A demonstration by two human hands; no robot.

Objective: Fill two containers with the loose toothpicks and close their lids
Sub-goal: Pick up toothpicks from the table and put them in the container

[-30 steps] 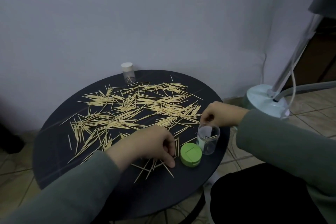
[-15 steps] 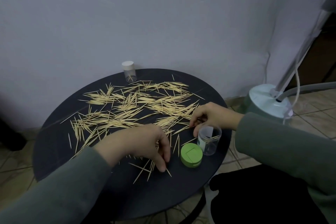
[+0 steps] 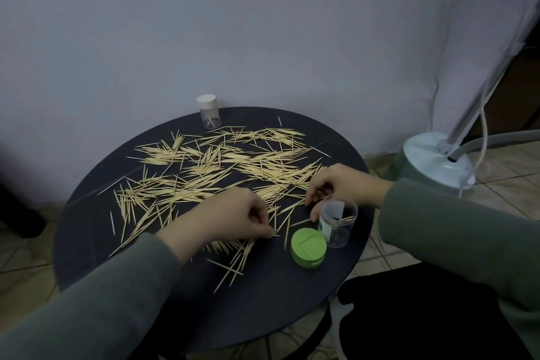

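Wooden toothpicks are scattered in a wide drift across a round black table, from the far rim down to the near middle. An open clear container is stood upright near the right edge, a few toothpicks seen leaning inside it; its green lid is laid flat on the table just beside it, to the left. A second clear container with a white cap on is set at the far edge, a few toothpicks visible in it.

The left hand is lowered onto the near part of the scatter, fingers curled, and toothpicks are pinched at the fingertips. The right hand is held just behind the open container, fingers bent down onto the toothpicks there — whether any are actually gripped cannot be told. Both forearms are covered by grey-green sleeves. A pale floor-standing appliance base is seen on the tiled floor to the right.
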